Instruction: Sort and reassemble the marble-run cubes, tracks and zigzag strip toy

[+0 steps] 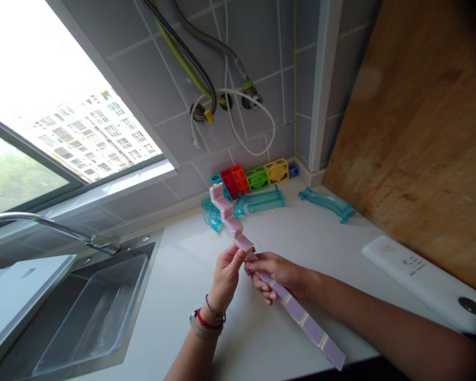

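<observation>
A long lilac strip of joined flat panels (309,324), with cream bands at the joints, is held up over the white counter. Its far half bends in a zigzag like steps, while the near half runs almost straight toward the lower right. My left hand (229,271) pinches the strip near its middle, thumb on top. Just beside it, my right hand (275,270) is closed around the strip, fingers curled beneath. Beyond the zigzag end lie translucent teal plastic track pieces (262,201), partly hidden by the strip. What material the panels are made of I cannot tell.
Red (235,181), green (257,179) and yellow (277,170) openwork blocks line the wall. A curved teal piece (327,203) lies right of them. A white device (424,280) rests by a wooden board (420,132). On the left are a sink (137,312) and faucet (103,246).
</observation>
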The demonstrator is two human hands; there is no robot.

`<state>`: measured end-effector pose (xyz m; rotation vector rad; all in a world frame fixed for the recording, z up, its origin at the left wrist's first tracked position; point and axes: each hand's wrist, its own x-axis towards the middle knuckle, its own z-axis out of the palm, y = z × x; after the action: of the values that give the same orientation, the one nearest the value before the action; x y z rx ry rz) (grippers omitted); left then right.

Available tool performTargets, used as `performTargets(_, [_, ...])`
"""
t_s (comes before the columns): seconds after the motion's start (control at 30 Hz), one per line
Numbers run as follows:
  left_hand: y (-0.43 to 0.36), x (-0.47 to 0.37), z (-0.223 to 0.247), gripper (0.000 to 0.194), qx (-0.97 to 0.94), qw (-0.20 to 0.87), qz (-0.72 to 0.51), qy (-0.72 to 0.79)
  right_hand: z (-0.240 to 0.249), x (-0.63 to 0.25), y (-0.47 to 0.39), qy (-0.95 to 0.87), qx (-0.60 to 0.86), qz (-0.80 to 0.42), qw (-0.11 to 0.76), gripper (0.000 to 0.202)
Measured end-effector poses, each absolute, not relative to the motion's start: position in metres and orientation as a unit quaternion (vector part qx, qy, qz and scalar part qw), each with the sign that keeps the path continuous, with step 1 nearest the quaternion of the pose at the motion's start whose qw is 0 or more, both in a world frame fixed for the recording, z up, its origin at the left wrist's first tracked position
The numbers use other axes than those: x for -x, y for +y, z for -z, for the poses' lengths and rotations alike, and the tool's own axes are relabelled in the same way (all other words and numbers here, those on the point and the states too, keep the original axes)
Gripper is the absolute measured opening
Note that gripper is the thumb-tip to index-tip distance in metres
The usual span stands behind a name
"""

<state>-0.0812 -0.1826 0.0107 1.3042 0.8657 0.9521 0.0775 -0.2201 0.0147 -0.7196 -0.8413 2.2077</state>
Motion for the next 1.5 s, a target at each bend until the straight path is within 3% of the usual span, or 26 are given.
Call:
performTargets(0.1, [-0.182,0.080,-0.011,0.037,-0.559,0.591,-0.423,0.400,-0.011,-0.076,-0.221,-0.394,0.339,-0.789,0.329,0.026])
performTargets(0.27, [-0.183,0.077,-0.014,0.028,-0.559,0.543,-0.460,0.425,-0.002,-0.075,-0.223,-0.529,0.480,-0.596,0.366,0.025])
performTargets(0.47, [-0.186,0.077,-0.020,0.029,-0.531,0.553,-0.477,0.429,-0.005,-0.077,-0.219,-0.371,0.313,-0.799,0.354,0.042])
performTargets(0.57, [-0.184,0.078,-0.019,0.030,-0.511,0.582,-0.490,0.400,-0.005,-0.079,-0.216,-0.308,0.262,-0.841,0.360,0.041])
performTargets(0.93, [-0.181,0.081,-0.016,0.033,-0.507,0.574,-0.480,0.427,-0.018,-0.077,-0.225,-0.331,0.292,-0.811,0.383,0.042])
performTargets(1.27, [-0.183,0.070,-0.005,0.036,-0.478,0.504,-0.549,0.465,-0.009,-0.086,-0.215,-0.454,0.359,-0.726,0.370,0.041])
performTargets(1.5, [-0.179,0.075,-0.006,0.041,-0.525,0.482,-0.549,0.436,-0.012,-0.094,-0.213,-0.435,0.311,-0.781,0.322,0.042])
